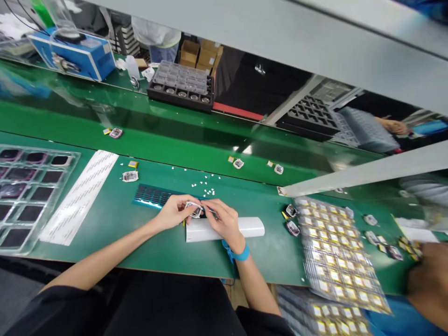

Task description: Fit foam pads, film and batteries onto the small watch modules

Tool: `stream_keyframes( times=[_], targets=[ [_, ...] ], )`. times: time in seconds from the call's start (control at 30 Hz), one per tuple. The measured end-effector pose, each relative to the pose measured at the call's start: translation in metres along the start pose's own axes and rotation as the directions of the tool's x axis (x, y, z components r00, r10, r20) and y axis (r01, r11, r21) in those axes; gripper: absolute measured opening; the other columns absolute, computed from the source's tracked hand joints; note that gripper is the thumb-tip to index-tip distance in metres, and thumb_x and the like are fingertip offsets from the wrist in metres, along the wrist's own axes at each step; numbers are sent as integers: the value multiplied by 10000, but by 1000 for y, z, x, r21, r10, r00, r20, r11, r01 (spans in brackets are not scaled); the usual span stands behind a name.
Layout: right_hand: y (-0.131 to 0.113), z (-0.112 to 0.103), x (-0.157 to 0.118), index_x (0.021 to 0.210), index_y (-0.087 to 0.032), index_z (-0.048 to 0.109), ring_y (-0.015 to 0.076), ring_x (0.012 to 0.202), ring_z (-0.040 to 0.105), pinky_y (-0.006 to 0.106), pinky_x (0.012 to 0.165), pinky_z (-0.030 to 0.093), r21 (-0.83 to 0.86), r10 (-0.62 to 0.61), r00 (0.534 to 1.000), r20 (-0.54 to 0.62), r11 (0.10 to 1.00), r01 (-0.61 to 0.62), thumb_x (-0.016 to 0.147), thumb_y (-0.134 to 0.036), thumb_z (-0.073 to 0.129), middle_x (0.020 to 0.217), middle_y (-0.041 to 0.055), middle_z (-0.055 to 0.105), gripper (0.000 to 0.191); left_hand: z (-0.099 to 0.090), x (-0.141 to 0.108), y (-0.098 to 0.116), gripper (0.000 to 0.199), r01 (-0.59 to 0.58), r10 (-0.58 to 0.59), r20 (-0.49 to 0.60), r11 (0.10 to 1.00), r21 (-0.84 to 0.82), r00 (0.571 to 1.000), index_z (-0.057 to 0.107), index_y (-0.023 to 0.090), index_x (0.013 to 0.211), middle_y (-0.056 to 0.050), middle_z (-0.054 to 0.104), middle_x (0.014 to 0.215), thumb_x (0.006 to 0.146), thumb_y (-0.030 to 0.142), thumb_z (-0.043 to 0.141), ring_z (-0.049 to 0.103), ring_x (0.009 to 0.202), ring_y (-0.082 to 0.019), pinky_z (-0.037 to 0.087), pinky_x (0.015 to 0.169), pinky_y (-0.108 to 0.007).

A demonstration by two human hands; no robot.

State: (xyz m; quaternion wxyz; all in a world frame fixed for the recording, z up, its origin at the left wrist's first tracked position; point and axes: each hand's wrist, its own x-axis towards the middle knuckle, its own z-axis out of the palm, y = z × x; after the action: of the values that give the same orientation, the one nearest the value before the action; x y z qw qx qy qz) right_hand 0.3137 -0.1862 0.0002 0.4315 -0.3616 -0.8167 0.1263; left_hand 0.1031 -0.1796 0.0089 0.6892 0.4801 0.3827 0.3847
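My left hand (175, 211) is closed around the edge of a small white-rimmed watch case (193, 210) with electronics showing inside. My right hand (224, 217), with a blue wrist strap (241, 253), is pinched at the case's right edge. What its fingertips hold is too small to make out. Below the right hand lies a white curled sheet (251, 227). Behind my left hand is a blue-edged sheet of dark strips (154, 196). Small white scraps (209, 192) are scattered beyond my hands.
At left are a clear tray (75, 161) of dark watch screens and a printed white strip (82, 196). Watch cases (130, 176) with yellow batteries lie about. A tray of yellow-edged parts (336, 247) and a co-worker's arm (429, 275) are right. A slanted post (336, 175) rises behind.
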Motion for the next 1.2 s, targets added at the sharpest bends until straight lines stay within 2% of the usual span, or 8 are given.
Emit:
stream_keyframes(
  times=[0.23, 0.37, 0.5, 0.67, 0.73, 0.87, 1.0, 1.2],
  targets=[
    [-5, 1, 5, 1174, -251, 774, 156, 835, 806, 249, 769, 673, 119, 46, 999, -23, 992, -42, 997, -133, 698, 973, 41, 842, 226, 0, -2, 2, 376, -19, 19, -5, 999, 34, 1000, 757, 130, 937, 31, 628, 596, 827, 475, 861, 544, 439, -75, 416, 460, -185],
    [-6, 3, 0, 1231, -227, 776, 160, 871, 812, 227, 748, 658, 12, 12, 1000, -16, 1000, -12, 1014, -115, 647, 1012, 69, 846, 276, -1, -1, 0, 419, 3, -3, -26, 1000, 23, 1000, 763, 126, 958, 4, 673, 644, 783, 483, 895, 584, 451, -96, 437, 450, -198],
    [-3, 2, -7, 1255, -249, 779, 162, 890, 817, 224, 733, 665, -153, 105, 991, 87, 984, -91, 1050, -180, 573, 1047, 64, 848, 298, -1, 0, 0, 402, 18, -17, -48, 999, 34, 999, 769, 124, 934, -1, 667, 609, 794, 483, 883, 579, 451, -99, 453, 459, -202],
    [5, -3, -4, 1408, -240, 702, 237, 1168, 791, 352, 949, 695, -232, 243, 969, 42, 946, -227, 1048, -153, 525, 1350, 115, 778, 410, 0, 0, 0, 399, 18, -19, -77, 1000, -12, 997, 729, 132, 1024, -34, 744, 698, 813, 439, 870, 583, 463, -92, 481, 473, -202],
    [6, -4, -2, 1400, -250, 708, 239, 1188, 790, 331, 918, 702, -261, 202, 976, 75, 949, -177, 1059, -195, 571, 1423, 108, 747, 372, 1, -1, -1, 410, 14, -18, -83, 999, -51, 996, 688, 142, 1034, -45, 775, 763, 798, 418, 878, 597, 462, -88, 504, 480, -206],
    [4, -5, -3, 1296, -253, 756, 186, 1060, 830, 229, 754, 688, -272, 72, 982, 175, 962, -22, 1073, -194, 578, 1308, 65, 809, 292, 1, -1, -1, 372, 12, -16, -83, 999, -50, 996, 644, 153, 994, 19, 707, 652, 793, 369, 871, 612, 452, -90, 491, 467, -184],
    [4, -4, -6, 1246, -241, 769, 171, 1029, 836, 219, 800, 682, -291, 60, 980, 190, 957, -2, 1059, -113, 547, 1235, 50, 836, 317, 0, -2, -1, 374, 2, -4, -95, 1000, -14, 995, 612, 164, 968, 32, 678, 600, 815, 394, 863, 624, 450, -102, 478, 456, -181],
    [3, -5, -7, 1375, -259, 722, 184, 1041, 834, 235, 805, 691, -307, 104, 965, 239, 951, -26, 1053, -109, 548, 1305, 58, 810, 396, 2, -2, -1, 393, 9, -8, -98, 1000, 14, 995, 584, 176, 942, 33, 672, 574, 812, 424, 860, 620, 441, -102, 472, 446, -178]
  ],
)
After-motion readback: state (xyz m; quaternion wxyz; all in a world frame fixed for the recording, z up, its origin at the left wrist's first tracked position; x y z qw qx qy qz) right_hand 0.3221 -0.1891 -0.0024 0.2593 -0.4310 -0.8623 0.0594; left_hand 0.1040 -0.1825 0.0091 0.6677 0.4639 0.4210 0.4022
